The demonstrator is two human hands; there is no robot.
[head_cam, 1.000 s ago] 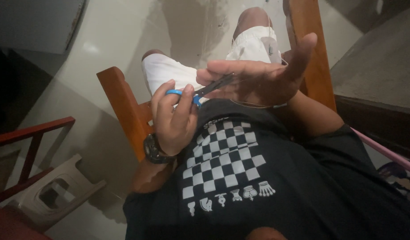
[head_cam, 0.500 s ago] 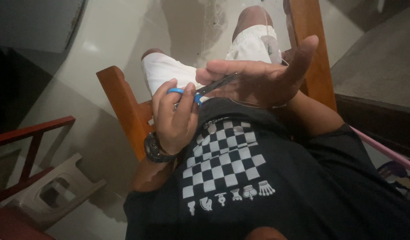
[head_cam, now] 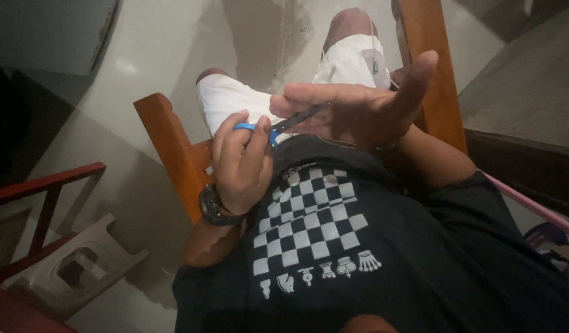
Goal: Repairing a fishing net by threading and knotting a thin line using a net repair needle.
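My left hand (head_cam: 238,163), with a black watch (head_cam: 211,206) on its wrist, is closed around the blue handles of a pair of small scissors (head_cam: 297,118). The dark blades point right and lie against the fingers of my right hand (head_cam: 365,108). That hand is held palm up, its fingers together and pointing left and its thumb raised, and it holds nothing itself. Both hands hover above my lap, over white shorts (head_cam: 352,61) and a black shirt (head_cam: 315,222) with a chequered print.
I sit in a wooden chair, with armrests at the left (head_cam: 167,148) and the right (head_cam: 429,37). A pale plastic stool (head_cam: 74,271) and a red rail (head_cam: 44,185) are at the lower left. A pink strip (head_cam: 531,206) runs along the right. The floor is pale tile.
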